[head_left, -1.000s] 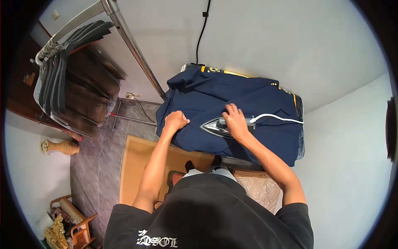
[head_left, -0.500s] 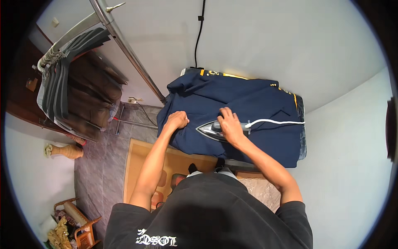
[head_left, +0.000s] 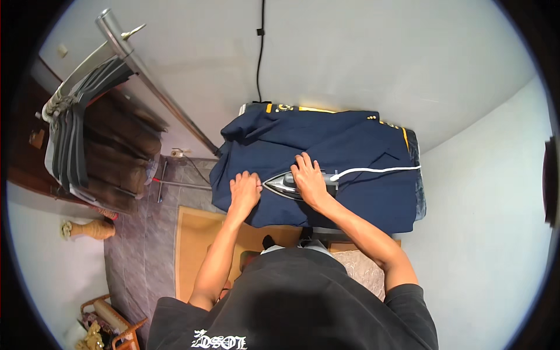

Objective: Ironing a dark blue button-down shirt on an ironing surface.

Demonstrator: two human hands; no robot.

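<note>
Cloth of a black shirt (head_left: 262, 303) fills the near edge, and two bare forearms reach away from it over a dark blue garment (head_left: 356, 143). The left hand (head_left: 245, 191) rests on this fabric with its fingers bent; whether it pinches any of the cloth, I cannot tell. The right hand (head_left: 309, 182) is wrapped over the handle of a steam iron (head_left: 282, 185), so the iron lies directly beneath that palm, flat on the garment. Its long axis runs roughly left to right across the person's front, pointed tip leftward, heel to the right. That tip sits just beside the left hand, immediately to the right of its fingers; contact between them cannot be made out. From the heel, a white cord (head_left: 379, 170) extends rightward to the patterned edge of the bench (head_left: 420, 201). Beyond the hands, the fabric has loose folds, with yellow trim along its far side. Farther left stands a metal pole (head_left: 166, 99) beside dark hangers (head_left: 76, 149), and a pale wall (head_left: 361, 52) closes the back.
</note>
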